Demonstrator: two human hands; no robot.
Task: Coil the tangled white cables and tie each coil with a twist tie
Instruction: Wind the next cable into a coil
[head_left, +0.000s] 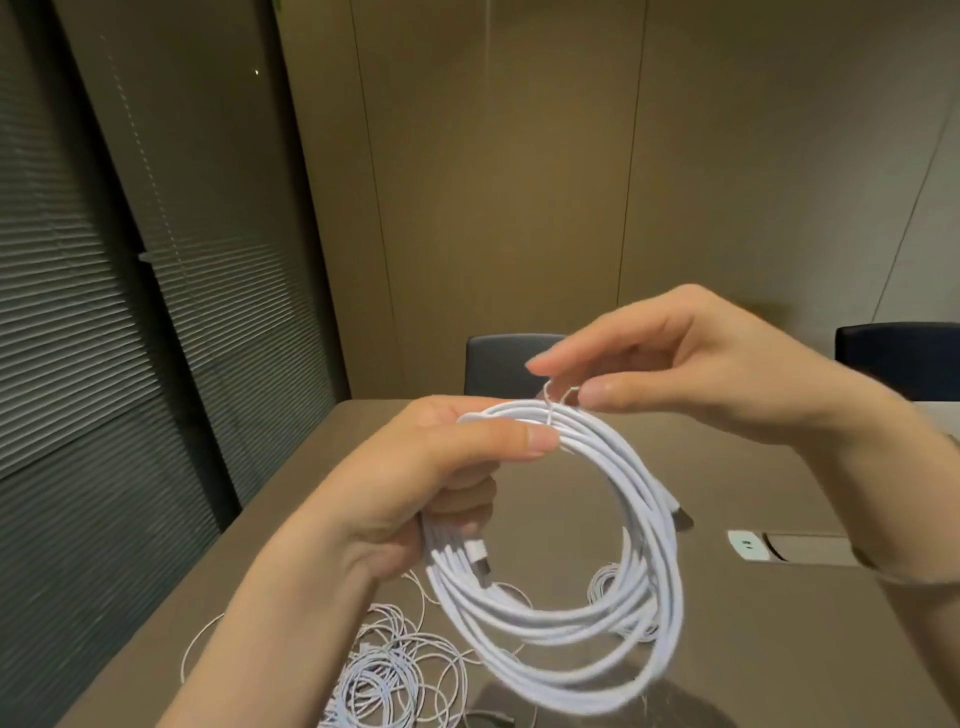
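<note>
Left hand (415, 483) grips springy, light coil (571, 623); right hand (691, 364) fingers pinch thin twist tie (551, 400) atop coil; hold beside tie.

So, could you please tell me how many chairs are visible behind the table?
2: one chair at the table's far edge behind the hands, another chair at the right edge. Others may be hidden.

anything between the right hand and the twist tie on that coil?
Nothing visible. The right hand already has its thumb and forefinger at the twist tie, which wraps the top of the coil. The left hand holds the coil just left of the tie, clear of it.
</note>
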